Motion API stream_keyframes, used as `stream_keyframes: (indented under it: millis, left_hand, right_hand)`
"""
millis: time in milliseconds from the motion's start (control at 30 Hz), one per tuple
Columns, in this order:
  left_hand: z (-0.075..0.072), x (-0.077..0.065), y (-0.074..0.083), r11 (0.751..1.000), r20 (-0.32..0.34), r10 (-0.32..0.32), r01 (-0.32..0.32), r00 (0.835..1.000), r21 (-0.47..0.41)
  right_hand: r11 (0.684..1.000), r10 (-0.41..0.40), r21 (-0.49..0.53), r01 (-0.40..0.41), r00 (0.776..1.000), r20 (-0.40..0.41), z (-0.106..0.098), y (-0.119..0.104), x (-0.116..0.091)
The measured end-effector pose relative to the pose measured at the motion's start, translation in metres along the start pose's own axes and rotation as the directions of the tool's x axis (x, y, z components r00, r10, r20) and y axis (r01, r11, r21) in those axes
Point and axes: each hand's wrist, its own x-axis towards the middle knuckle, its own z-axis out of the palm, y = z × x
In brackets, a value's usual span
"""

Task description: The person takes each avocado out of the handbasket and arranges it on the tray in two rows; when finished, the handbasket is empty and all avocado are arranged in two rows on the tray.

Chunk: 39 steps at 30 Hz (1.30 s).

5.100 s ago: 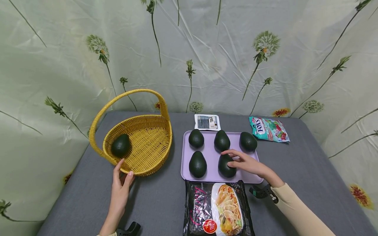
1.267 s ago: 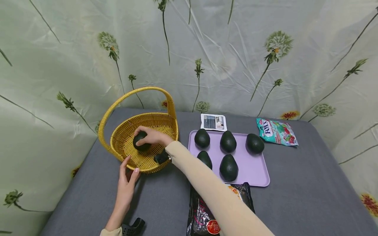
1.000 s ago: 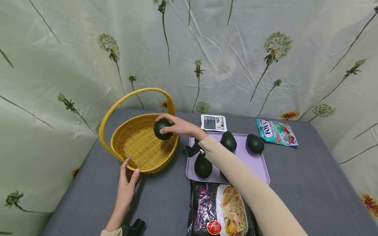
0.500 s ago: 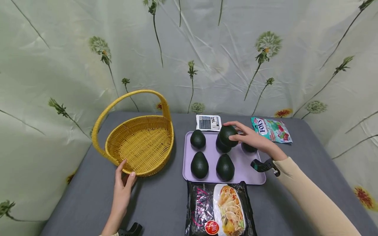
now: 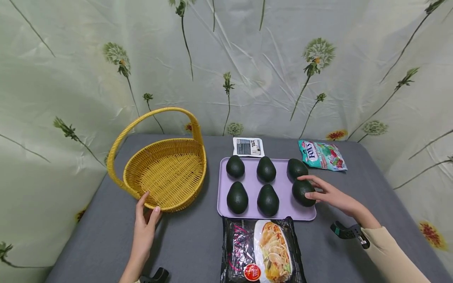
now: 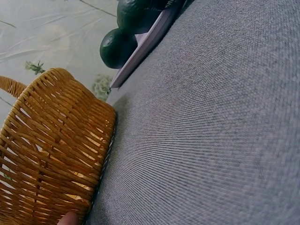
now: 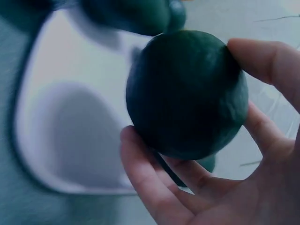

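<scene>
My right hand (image 5: 332,198) holds a dark green avocado (image 5: 301,192) between thumb and fingers at the tray's front right. In the right wrist view, the held avocado (image 7: 187,93) casts a shadow on the tray, apparently just above it. The lilac tray (image 5: 252,184) bears several other avocados, three at the back and two in front. My left hand (image 5: 144,228) grips the near rim of the yellow wicker basket (image 5: 173,181), thumb outside. Nothing lies in the basket. In the left wrist view, only a fingertip (image 6: 69,218) shows against the basket's woven side (image 6: 61,140).
A black noodle packet (image 5: 262,251) lies right in front of the tray. Behind the tray is a white printed pouch (image 5: 248,146), and a teal candy bag (image 5: 323,155) lies at the back right. Grey cloth (image 5: 191,243) covers the table, with a floral curtain (image 5: 226,59) behind.
The avocado that lay in the basket was taken out by the right hand and carried right, over the tray to its front right corner. The left hand has stayed on the rim.
</scene>
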Motion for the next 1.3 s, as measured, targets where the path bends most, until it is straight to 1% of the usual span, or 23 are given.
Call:
stream_keyframes:
  millis: [133,300,400,600,867,1100,1300]
  left_hand:
    - [0.000,-0.001,0.001,1.000,-0.007,-0.002,0.002,1.000,-0.001]
    - [0.000,-0.001,-0.001,1.000,-0.008,0.000,0.000,1.000,-0.002]
    - [0.000,-0.001,-0.001,1.000,-0.008,0.004,-0.004,1.000,-0.002]
    - [0.000,-0.001,-0.002,1.000,-0.009,0.006,-0.006,1.000,-0.004]
    - [0.001,0.001,-0.003,1.000,-0.005,-0.004,0.004,1.000,-0.003]
    - [0.001,0.001,-0.003,1.000,0.001,0.004,-0.004,1.000,-0.011]
    - [0.000,0.001,-0.003,1.000,-0.005,0.013,-0.013,1.000,-0.001]
  right_hand:
    - [0.999,0.034,0.009,-0.034,0.999,0.031,0.007,0.008,-0.007]
    - [0.998,0.057,0.016,-0.058,0.998,0.037,0.014,0.007,-0.008]
    - [0.999,0.049,0.004,-0.049,0.998,0.045,0.015,0.004,-0.007]
    - [0.998,0.041,-0.052,-0.038,0.998,0.045,0.014,0.001,-0.006]
    - [0.991,0.038,-0.124,-0.042,0.999,-0.031,0.014,0.001,-0.007]
    - [0.988,0.019,-0.153,-0.019,1.000,-0.001,0.010,-0.004,-0.009]
    - [0.985,0.016,-0.170,-0.018,1.000,-0.010,0.009,-0.005,-0.010]
